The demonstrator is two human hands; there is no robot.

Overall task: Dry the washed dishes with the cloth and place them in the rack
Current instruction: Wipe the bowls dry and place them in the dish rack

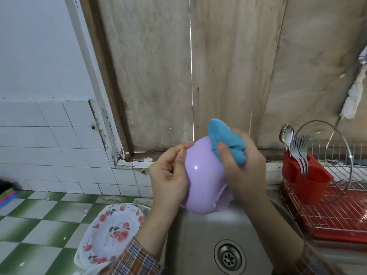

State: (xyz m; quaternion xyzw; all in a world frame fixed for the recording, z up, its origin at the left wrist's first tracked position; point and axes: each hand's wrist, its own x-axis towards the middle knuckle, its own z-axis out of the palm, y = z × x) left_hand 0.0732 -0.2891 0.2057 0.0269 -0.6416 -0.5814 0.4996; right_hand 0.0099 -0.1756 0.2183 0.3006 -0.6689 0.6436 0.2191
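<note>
Sink (194,231) steel lies just under a lilac bowl (204,179). The left hand (168,175) grips its rim, and the right hand (244,171) pinches a blue cloth (222,137) against it. Wet plastic could slip and drop into the sink. Right of the sink, the rack's (337,213) red cup (309,181) holds forks (299,149) and spoons (287,135).

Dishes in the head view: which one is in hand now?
The lilac bowl, gripped by the left hand, blue cloth in the right hand against it; the rose-patterned plate lies on the counter.

White tiled wall (49,135) adjoins worn wooden boards (228,66), green-checked counter (39,225) below.
</note>
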